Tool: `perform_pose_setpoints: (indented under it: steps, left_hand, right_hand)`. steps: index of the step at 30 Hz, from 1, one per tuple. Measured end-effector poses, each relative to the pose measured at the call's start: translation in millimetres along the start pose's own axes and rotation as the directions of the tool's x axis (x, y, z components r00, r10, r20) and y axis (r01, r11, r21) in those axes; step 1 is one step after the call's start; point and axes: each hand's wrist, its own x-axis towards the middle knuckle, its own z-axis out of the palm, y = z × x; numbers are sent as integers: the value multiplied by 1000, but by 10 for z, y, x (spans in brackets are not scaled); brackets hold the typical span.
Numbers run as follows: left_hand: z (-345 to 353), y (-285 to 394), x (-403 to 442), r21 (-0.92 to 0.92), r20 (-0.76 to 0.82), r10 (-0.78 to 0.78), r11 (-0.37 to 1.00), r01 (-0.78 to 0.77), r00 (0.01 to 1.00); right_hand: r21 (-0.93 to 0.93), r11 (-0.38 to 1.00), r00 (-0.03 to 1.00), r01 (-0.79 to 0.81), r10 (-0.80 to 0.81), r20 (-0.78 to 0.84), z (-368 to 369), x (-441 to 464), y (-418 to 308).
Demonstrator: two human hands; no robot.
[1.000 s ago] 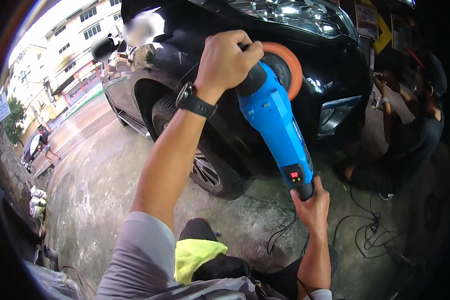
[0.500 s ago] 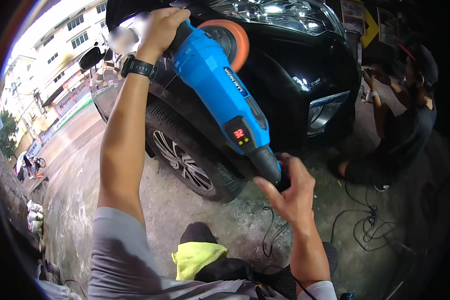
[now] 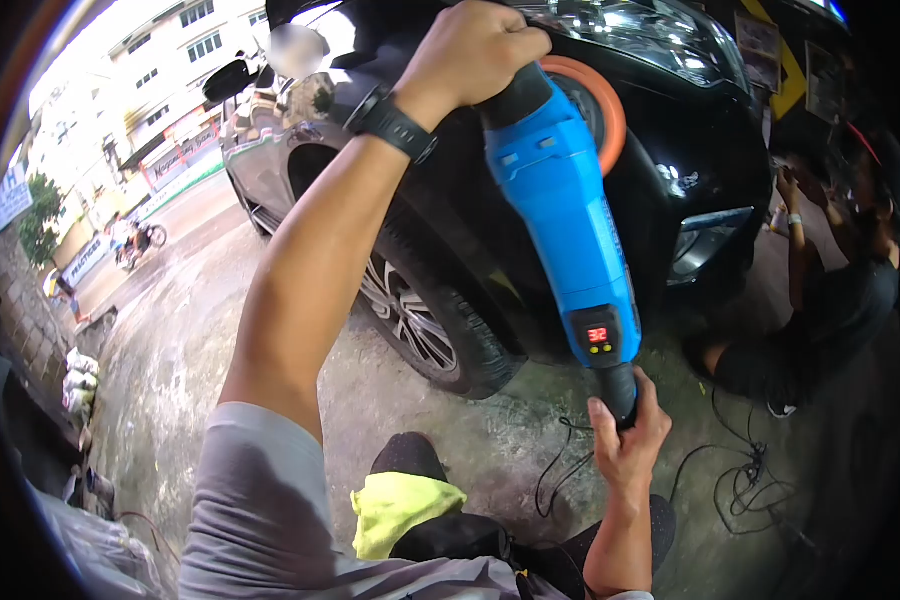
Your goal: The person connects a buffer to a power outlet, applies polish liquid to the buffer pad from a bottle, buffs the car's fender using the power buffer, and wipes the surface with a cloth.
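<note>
A blue polisher (image 3: 560, 210) with a lit red display reaches from the black car's (image 3: 660, 160) front fender down toward me. Its orange pad (image 3: 610, 120) lies against the black bodywork below the headlight (image 3: 640, 40). My left hand (image 3: 475, 55), a black watch on its wrist, is closed over the black head end of the polisher. Lower down, my right hand (image 3: 630, 430) wraps round the black rear handle. A yellow-green cloth (image 3: 400, 510) is draped over my leg.
The front wheel (image 3: 410, 320) stands left of the polisher. A person in dark clothes (image 3: 820, 310) crouches at the right by the bumper. Black cable (image 3: 750, 480) lies coiled on the concrete floor (image 3: 190, 400). A motorcycle (image 3: 140, 245) is on the street at the left.
Since half a second ago, the polisher and both hands have moved right across the fender, back near their position of a second ago. The camera view has shifted slightly. Both hands still hold the tool.
</note>
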Motion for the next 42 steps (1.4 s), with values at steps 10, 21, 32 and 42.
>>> perform_pose_setpoints:
  steps: [10,21,32,42]
  left_hand:
    - [-435,-802,243,15,-15,91,996,-91,996]
    - [-131,-89,76,-6,18,-51,999,51,999]
    - [43,77,-1,23,51,10,1000,-12,999]
    - [228,143,-160,-7,52,46,999,-46,998]
  right_hand:
    - [13,990,990,138,-138,19,239,346,-526]
    - [-35,998,997,56,-58,-56,92,149,-143]
    - [-17,1000,997,-16,15,-70,-6,69,158]
    - [-63,991,990,-120,114,-81,-108,17,297]
